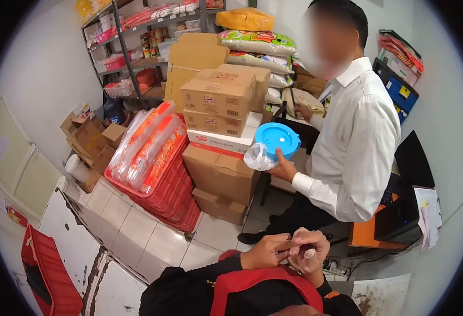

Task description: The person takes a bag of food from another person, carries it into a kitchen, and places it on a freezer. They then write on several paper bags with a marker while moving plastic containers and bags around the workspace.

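My left hand (265, 252) and my right hand (313, 250) meet in front of my chest, above my red apron (265, 279). The fingers of my left hand are bent and pressed against those of my right hand. A whitish, see-through film, like a thin plastic glove, seems to cover fingertips of my right hand, whose fingers are curled. Whether anything else lies between the fingers is too small to tell. Just beyond, a co-worker in a white shirt (355, 131) holds a blue lidded tub (278, 138) and a crumpled clear plastic bag (259, 157) in one hand.
Stacked red crates (163, 203) hold long plastic packs (152, 142). Beside them stand piled cardboard boxes (218, 95). Shelves (131, 58) and stacked sacks (257, 42) line the back. At right is an orange desk (371, 234); at lower left, a worn white surface (65, 231).
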A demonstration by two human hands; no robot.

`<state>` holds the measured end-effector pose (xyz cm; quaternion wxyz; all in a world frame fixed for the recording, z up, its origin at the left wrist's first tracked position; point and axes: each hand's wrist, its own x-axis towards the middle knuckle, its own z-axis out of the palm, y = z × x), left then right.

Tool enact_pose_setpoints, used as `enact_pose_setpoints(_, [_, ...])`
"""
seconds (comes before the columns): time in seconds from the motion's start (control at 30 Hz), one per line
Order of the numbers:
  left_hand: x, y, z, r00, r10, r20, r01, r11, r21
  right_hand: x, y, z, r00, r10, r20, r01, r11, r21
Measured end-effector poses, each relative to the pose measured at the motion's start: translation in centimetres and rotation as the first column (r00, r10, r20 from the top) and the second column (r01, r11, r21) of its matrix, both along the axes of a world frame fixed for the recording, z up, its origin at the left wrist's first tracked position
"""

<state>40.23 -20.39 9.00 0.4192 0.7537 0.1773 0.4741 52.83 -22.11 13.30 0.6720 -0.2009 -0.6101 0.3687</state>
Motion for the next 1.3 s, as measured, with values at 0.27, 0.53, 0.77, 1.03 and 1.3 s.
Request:
enact_pose_setpoints(0.27, [0.4, -0.9, 1.3, 0.995, -0.069, -0.066, 0.078, 0.987, 0.144, 0.4, -2.2, 0.0, 0.991, -0.073, -0.111, 0.083, 0.992, 0.092])
enact_pose_setpoints(0.53, [-0.8, -2.1, 1.0, 0.988, -0.138, -0.067, 0.145, 0.983, 0.116, -0.7, -3.8, 0.4, 0.993, -0.090, -0.080, 0.096, 0.992, 0.083])
enact_pose_setpoints(0.77, [-1.3, -2.8, 2.2, 0.997, -0.080, 0.004, 0.079, 0.986, 0.150, -1.3, -4.3, 1.2, 0.997, -0.059, -0.053, 0.064, 0.994, 0.091])
enact_pose_setpoints(1.03, [-2.0, -2.9, 2.1, 0.997, -0.078, -0.002, 0.078, 0.984, 0.163, -2.0, -4.4, 1.4, 0.998, -0.062, -0.032, 0.064, 0.995, 0.081])
enact_pose_setpoints(1.3, [-2.1, -2.9, 1.3, 0.995, -0.097, -0.026, 0.100, 0.984, 0.150, -2.3, -4.6, 1.6, 0.997, -0.069, -0.026, 0.071, 0.993, 0.091])
